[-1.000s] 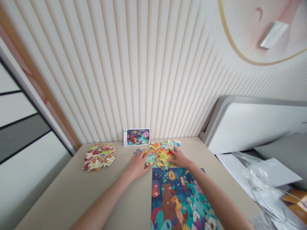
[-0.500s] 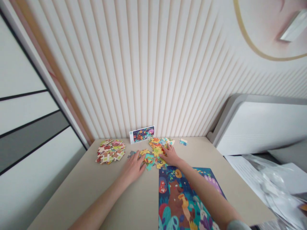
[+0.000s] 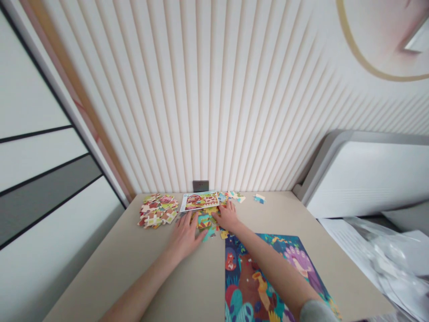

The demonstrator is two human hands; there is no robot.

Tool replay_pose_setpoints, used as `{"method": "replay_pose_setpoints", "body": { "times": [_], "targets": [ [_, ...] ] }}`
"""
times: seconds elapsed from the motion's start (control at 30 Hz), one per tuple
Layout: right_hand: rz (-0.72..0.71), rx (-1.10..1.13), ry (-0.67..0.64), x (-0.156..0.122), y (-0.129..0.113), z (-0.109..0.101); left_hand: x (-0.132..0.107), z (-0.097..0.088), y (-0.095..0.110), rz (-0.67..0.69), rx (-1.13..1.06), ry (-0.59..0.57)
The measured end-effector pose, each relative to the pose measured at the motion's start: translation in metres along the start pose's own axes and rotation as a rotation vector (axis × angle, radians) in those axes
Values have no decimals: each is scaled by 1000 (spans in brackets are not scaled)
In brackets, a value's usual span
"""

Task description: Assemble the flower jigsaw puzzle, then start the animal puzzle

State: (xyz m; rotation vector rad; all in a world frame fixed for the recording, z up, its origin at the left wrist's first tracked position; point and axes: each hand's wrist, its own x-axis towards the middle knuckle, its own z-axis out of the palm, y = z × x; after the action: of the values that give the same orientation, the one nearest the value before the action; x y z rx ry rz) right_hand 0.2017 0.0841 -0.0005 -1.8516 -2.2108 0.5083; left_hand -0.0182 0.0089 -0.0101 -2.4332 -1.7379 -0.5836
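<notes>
Toppled from its upright spot at the wall, the card (image 3: pixel 199 201) now lies over the loose puzzle pieces (image 3: pixel 207 220), with a small dark object (image 3: pixel 200 186) just behind it. Right of the card, the right hand (image 3: pixel 227 217) rests on the pieces, its fingers (image 3: pixel 229 206) spread wide and holding nothing visible. Below the card, the left hand (image 3: pixel 183 238) lies on the tabletop (image 3: pixel 100 268), its fingers (image 3: pixel 196 235) open and empty. Left of the card sits a heap of red-and-cream pieces (image 3: pixel 157 211); farther right, a few stray pieces (image 3: pixel 258 198); below right, a colourful animal puzzle (image 3: pixel 241 286).
</notes>
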Motion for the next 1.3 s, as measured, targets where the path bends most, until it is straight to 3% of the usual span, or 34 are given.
{"method": "replay_pose_setpoints", "body": {
  "times": [0.13, 0.27, 0.37, 0.47, 0.57, 0.63, 0.8, 0.93, 1.03, 1.17, 1.3],
  "targets": [
    [7, -14, 47, -6, -14, -2, -4, 8, -4, -27, 5, -9],
    [-168, 41, -12, -16, -10, -20, -4, 5, 4, -18, -10, -37],
    [-250, 62, -25, -28, 6, -36, 0, -2, 20, 52, -49, -82],
    [-191, 16, 15, -47, 26, -48, 4, -11, 39, 227, -101, -152],
    [-154, -5, 18, -78, 46, -59, 4, -17, 57, 472, -164, -251],
    [-146, -8, 40, -107, 64, -68, 1, -20, 64, 556, -195, -292],
    [-50, -121, 157, -192, 129, -83, -6, -20, 63, 546, -185, -286],
    [-35, -160, 136, -252, 182, -79, -10, -20, 59, 509, -140, -248],
    [13, -128, 155, -287, 213, -77, -19, -25, 71, 530, -153, -216],
    [10, -89, 147, -320, 229, -79, -36, -34, 111, 714, -264, -309],
    [-58, -82, 61, -329, 214, -74, -40, -28, 151, 751, -324, -406]
  ]
}}
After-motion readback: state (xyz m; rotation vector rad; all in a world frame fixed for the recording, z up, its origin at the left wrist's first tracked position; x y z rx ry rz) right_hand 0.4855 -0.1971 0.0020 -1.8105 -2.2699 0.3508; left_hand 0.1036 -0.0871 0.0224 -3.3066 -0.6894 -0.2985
